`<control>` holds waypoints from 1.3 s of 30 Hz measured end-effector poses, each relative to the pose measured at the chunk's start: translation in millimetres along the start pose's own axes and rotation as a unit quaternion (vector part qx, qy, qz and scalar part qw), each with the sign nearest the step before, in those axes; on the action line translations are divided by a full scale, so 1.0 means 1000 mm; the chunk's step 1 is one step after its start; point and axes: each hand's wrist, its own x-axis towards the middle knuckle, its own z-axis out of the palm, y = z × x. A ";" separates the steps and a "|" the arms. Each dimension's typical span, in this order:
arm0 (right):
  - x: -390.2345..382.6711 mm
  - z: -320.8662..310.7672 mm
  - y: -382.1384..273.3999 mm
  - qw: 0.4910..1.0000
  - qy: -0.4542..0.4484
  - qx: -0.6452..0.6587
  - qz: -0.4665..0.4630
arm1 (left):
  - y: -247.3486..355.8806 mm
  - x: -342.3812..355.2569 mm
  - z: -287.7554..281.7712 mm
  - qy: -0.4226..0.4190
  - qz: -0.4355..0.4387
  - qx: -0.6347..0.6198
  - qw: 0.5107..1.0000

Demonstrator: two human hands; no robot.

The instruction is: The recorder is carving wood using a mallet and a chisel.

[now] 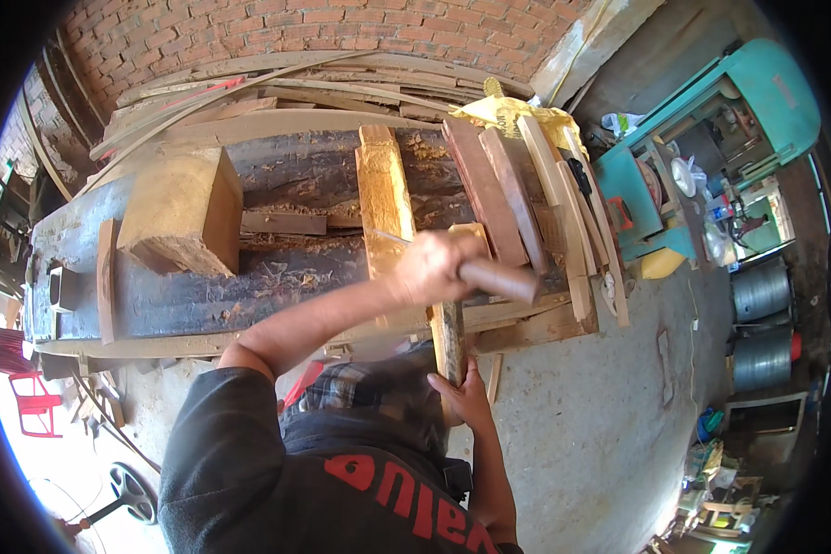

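My left hand (439,266) is closed round the thick brown handle (500,279) of a tool and blurred by motion. On the other side of the fist a thin, light strip like a blade (392,237) sticks out to the left; its exact kind cannot be made out. Below it, my right hand (466,395) grips the near end of a narrow wooden piece (448,342), yellowish on top and dark along one side. The far end of this piece rests over the bench edge. A yellow board (385,198) lies just left of it across the dark workbench (291,277).
A large wood block (180,212) sits on the bench's left part. Reddish boards (485,189) and light strips (563,198) lie on the right. Long planks (277,92) are stacked by the brick wall. A teal machine (637,198) and metal drums (762,291) stand right.
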 end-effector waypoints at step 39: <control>-0.059 -0.012 -0.067 0.986 0.162 0.039 0.012 | -0.025 -0.053 0.033 0.083 -0.005 -0.141 0.987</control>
